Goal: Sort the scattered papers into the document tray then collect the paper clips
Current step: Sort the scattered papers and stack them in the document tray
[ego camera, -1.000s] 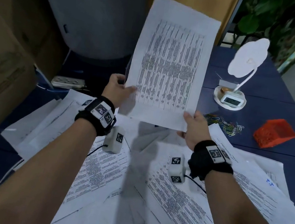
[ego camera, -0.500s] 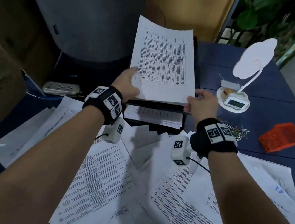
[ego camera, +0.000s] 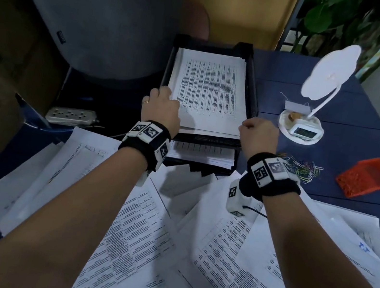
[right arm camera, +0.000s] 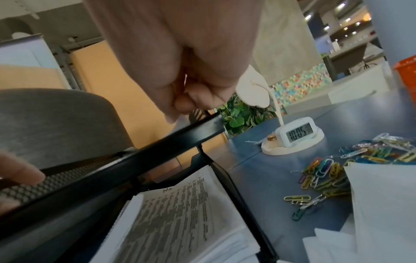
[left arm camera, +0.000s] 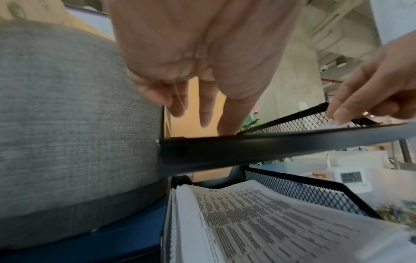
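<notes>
Black mesh document tray point(ego camera: 254, 89) at the far side of the blue table point(ego camera: 360, 153), two tiers, printed papers lying flat in both. Top sheet point(ego camera: 208, 91) squared inside the upper tier. Left hand point(ego camera: 162, 108) over that sheet's near left corner, fingers loosely extended, gripping nothing visible. Right hand point(ego camera: 257, 135) at the tray's near right corner, fingers curled in; cannot tell whether anything is pinched. Scattered papers point(ego camera: 164, 253) overlapping across the near table under both forearms. Coloured paper clips point(ego camera: 304, 167) heaped just right of the tray, between it and an orange basket point(ego camera: 368, 177). White desk lamp with clock point(ego camera: 303, 128) behind the clips.
</notes>
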